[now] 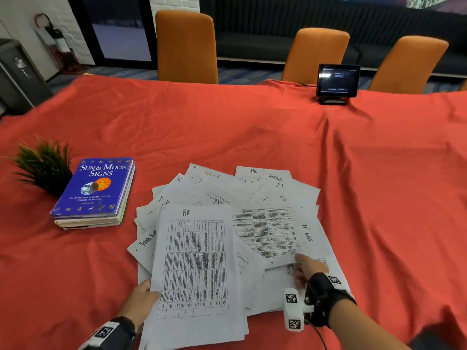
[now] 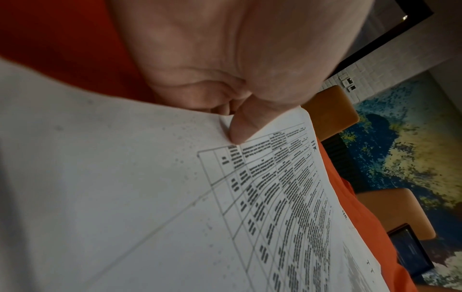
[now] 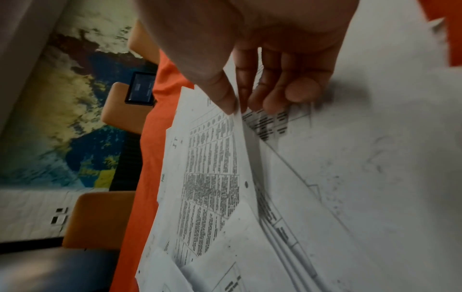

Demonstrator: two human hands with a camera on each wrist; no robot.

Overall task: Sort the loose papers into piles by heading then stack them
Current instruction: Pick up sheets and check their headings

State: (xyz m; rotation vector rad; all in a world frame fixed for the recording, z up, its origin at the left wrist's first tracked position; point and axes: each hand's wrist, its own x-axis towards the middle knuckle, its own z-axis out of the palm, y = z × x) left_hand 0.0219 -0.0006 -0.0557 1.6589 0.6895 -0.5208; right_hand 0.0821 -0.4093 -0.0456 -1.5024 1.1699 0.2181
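Observation:
A loose heap of printed papers [image 1: 222, 195] with handwritten headings lies on the red tablecloth [image 1: 227, 127]. My left hand [image 1: 142, 298] pinches the left edge of the sheet headed HR [image 1: 194, 258], which lies on top at the near left; its thumb [image 2: 241, 128] presses on the page. My right hand [image 1: 307, 270] pinches the near corner of the sheet marked IT logs [image 1: 267, 233], thumb on top and fingers [image 3: 275, 94] underneath, lifting that corner off the heap. Other sheets read Task list, HR, ADMIN and IT.
A blue book titled Sun & Moon Signs [image 1: 97, 188] lies on a small stack at the left, beside a potted plant [image 1: 43, 165]. A small screen on a stand [image 1: 337, 82] sits at the far right. Orange chairs [image 1: 187, 44] line the far side.

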